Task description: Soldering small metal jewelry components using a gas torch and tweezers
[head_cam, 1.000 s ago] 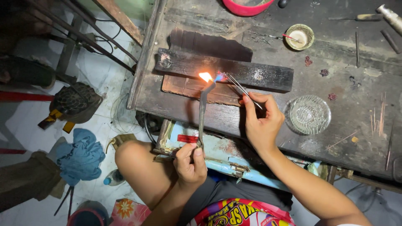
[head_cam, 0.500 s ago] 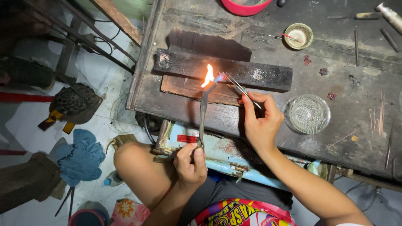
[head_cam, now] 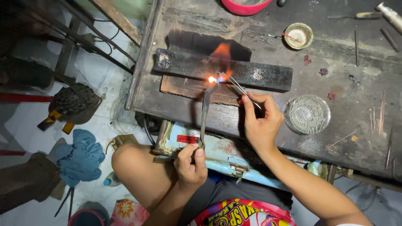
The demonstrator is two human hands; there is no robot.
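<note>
Since a moment ago the flame (head_cam: 222,52) has flared taller over the charred block (head_cam: 259,75) on the counter (head_cam: 356,138), heating the work harder, while the left hand (head_cam: 190,161) grips the torch (head_cam: 205,113) pointing away, and the right hand (head_cam: 261,121) pinches tweezers (head_cam: 243,90) angled up-left to the flame.

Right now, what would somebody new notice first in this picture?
The orange flame jumps out first, burning over the charred black block in the middle of the dark wooden bench. The left hand holds a thin torch pipe up to it, while the right hand pinches tweezers at the glowing spot. To the right sits a round glass dish.
</note>
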